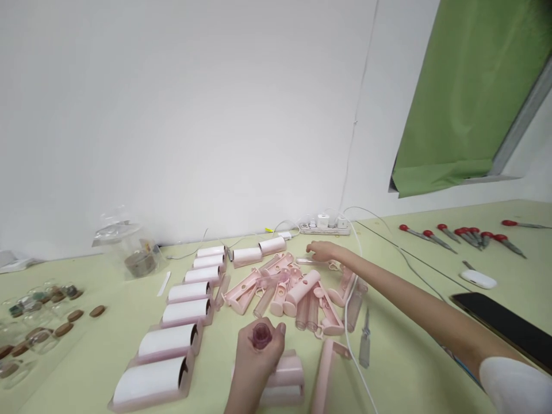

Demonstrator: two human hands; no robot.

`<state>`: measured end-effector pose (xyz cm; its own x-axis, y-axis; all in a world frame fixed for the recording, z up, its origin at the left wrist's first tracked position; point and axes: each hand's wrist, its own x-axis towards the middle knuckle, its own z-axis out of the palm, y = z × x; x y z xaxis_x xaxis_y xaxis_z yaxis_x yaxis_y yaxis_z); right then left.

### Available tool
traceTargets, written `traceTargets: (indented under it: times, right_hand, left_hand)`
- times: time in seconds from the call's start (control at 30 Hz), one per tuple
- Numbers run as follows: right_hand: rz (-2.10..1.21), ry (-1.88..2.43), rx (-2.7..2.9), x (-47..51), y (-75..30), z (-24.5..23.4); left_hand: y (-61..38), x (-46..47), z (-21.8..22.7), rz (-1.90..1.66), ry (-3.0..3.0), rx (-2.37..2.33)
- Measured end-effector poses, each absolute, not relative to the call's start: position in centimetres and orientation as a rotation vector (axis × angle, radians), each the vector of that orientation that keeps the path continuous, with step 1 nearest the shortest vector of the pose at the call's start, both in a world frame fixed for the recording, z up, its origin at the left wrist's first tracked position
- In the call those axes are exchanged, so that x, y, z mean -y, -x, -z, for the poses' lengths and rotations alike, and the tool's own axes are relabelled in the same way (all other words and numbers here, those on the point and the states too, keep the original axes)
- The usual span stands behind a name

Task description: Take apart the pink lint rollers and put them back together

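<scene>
My left hand (257, 352) is in the foreground, its fingers wrapped around a clear pinkish tube (261, 336) seen end-on. Farther back, my right hand (324, 251) reaches over the far side of a pile, fingers partly stretched and apart. Just under its fingertips lies a clear tube (305, 261); whether they touch it is hard to tell. The pile between the hands mixes pink plastic holders (302, 292) with more clear tubes (264, 301). Below my left hand, partly covered by it, is a pink and white case (285, 374). A pink piece (324, 374) lies beside that.
A column of white-and-pink cases (187, 311) runs along the left. Glass jars with cork lids (64, 329) and a plastic bag (140, 261) stand beyond. A white cable (350, 328) crosses from the power strip (324, 230). At right are red-ended tools (472, 233) and a phone (502, 322).
</scene>
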<state>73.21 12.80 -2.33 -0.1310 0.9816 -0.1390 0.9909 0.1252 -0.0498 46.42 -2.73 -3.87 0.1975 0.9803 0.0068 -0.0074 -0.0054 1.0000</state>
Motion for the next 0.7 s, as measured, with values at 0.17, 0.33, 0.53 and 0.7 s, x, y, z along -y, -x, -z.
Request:
traceTargets:
  times: [0.17,0.33,0.53,0.7]
  right_hand:
    - [0.305,-2.07,-2.129,-12.0,-75.9,2.2]
    - [0.405,-2.085,-2.029,-11.1,-76.3,2.4]
    - [0.415,-2.23,-2.109,-9.9,-76.4,2.2]
    - [0.397,-2.343,-2.471,-6.9,-74.2,-1.9]
  left_hand:
    - [-46.0,2.8,4.1,-1.043,-1.328,-1.018]
    - [-46.3,2.9,4.2,-1.063,-1.298,-1.019]
    - [-47.1,2.1,5.0,-1.09,-1.235,-1.08]
    - [-46.9,2.7,4.7,-1.113,-1.24,-1.018]
